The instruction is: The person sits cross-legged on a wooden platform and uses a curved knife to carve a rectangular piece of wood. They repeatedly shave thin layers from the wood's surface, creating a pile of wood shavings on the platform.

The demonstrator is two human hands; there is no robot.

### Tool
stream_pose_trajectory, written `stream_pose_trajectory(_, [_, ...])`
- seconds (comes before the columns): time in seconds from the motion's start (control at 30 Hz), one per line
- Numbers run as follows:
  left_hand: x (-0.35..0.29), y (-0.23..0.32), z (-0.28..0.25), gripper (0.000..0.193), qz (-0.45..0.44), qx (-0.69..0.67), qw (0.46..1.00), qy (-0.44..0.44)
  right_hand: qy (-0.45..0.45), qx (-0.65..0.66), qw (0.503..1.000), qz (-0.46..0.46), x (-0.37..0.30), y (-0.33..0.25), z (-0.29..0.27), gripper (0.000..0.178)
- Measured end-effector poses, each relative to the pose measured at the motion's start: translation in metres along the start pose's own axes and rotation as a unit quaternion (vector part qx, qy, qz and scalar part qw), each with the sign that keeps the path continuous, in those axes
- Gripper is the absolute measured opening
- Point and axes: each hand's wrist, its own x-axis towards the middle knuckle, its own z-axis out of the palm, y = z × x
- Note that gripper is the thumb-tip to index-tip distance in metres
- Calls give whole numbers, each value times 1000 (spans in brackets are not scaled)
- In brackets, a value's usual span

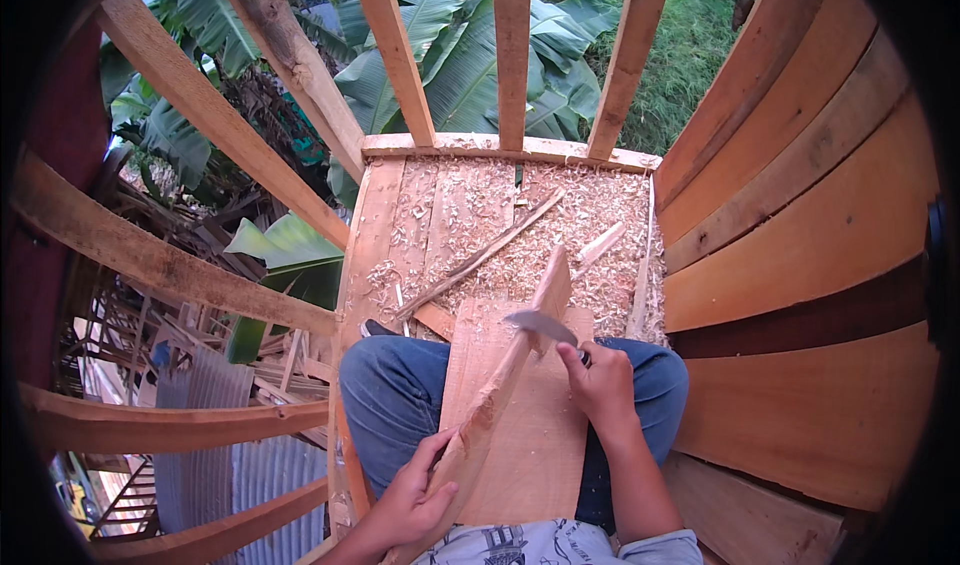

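Observation:
My right hand (pixel 603 383) is closed around the dark handle of a knife (pixel 543 326) with a broad, curved metal blade. The blade lies against the upper edge of a narrow wooden plank (pixel 490 402), a little above the plank's middle. Fingers on one side and thumb on the other, my left hand (pixel 420 495) grips the plank near its lower end. The plank slants up and away from me, tilted on its edge. Under it a wide flat board (pixel 530 455) rests across my lap between my knees.
Wood shavings (pixel 590 205) cover the plank floor ahead. A long thin stick (pixel 485 253) and a pale wood offcut (pixel 600 246) lie among them. Wooden slats (pixel 512 55) rail the front and left; a board wall (pixel 800 275) stands at right. Banana leaves (pixel 440 45) grow beyond.

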Motion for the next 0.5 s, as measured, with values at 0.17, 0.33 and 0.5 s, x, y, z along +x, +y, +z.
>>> stream_pose_trajectory(0.17, [-6, 10, 5, 59, -38, -43, 998, -7, -20, 51, 998, 37, 8, 2, -18, 55])
stream_pose_trajectory(0.33, [0, 14, 8, 59, -44, -58, 997, -7, -134, 10, 986, -95, -45, -27, -14, 52])
stream_pose_trajectory(0.5, [-4, 12, 11, 60, -65, -91, 994, 18, -52, -40, 995, -77, -27, -9, -15, 56])
